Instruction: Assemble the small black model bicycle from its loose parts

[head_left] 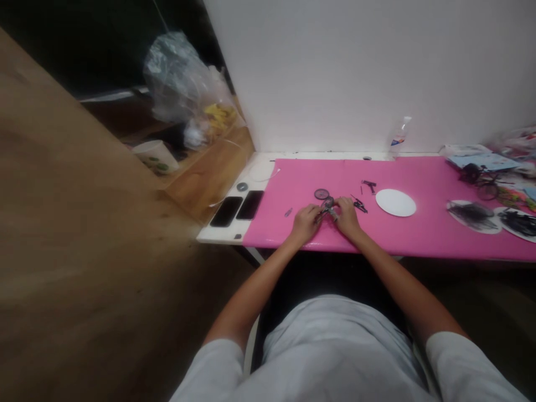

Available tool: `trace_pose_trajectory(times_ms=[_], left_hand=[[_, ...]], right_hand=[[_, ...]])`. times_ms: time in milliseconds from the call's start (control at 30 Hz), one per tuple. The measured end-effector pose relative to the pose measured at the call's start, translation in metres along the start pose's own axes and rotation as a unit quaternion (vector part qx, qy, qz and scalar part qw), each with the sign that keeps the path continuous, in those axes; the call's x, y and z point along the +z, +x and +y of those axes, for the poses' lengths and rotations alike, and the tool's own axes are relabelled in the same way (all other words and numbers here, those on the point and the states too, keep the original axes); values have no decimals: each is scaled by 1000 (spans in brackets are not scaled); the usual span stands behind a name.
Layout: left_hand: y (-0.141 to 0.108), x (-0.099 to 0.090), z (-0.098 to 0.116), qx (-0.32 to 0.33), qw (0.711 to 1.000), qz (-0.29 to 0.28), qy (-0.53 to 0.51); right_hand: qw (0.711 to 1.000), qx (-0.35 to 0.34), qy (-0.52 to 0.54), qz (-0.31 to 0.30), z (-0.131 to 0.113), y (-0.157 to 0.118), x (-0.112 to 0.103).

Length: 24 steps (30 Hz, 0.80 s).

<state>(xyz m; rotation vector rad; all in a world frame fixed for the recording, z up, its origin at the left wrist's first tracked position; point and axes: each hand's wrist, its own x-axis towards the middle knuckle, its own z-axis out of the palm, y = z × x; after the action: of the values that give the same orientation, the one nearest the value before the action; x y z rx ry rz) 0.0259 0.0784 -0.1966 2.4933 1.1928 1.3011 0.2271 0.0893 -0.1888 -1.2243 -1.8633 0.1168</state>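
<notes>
Both hands meet over the pink table cover near its front edge. A small dark assembly with a wheel (328,205) sits between them. My left hand (307,223) has its fingers closed on the left side of this assembly, and my right hand (347,216) pinches its right side. Just behind them a loose spoked black wheel (321,194) lies flat. Right of my right hand are thin black parts (360,206), with another black part (369,185) farther back. A small grey piece (288,212) lies left of my left hand.
A white plate (396,202) lies to the right; farther right are plates of black parts (474,216) and a small black bicycle model (488,188). Two phones (250,205) lie at the left end. A clear bottle (400,137) stands by the wall.
</notes>
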Motion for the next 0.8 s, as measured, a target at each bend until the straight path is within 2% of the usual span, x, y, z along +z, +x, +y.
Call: trace_pose_trajectory(times_ms=[400, 567, 800], left_hand=[[1, 0, 0, -4, 1000, -13, 4], [0, 0, 0, -1, 1000, -6, 1], [0, 0, 0, 4, 1000, -5, 15]], right_hand=[[998, -21, 24, -56, 9, 3, 6], [998, -32, 30, -36, 7, 1, 6], [1000, -8, 22, 2, 2, 0, 2]])
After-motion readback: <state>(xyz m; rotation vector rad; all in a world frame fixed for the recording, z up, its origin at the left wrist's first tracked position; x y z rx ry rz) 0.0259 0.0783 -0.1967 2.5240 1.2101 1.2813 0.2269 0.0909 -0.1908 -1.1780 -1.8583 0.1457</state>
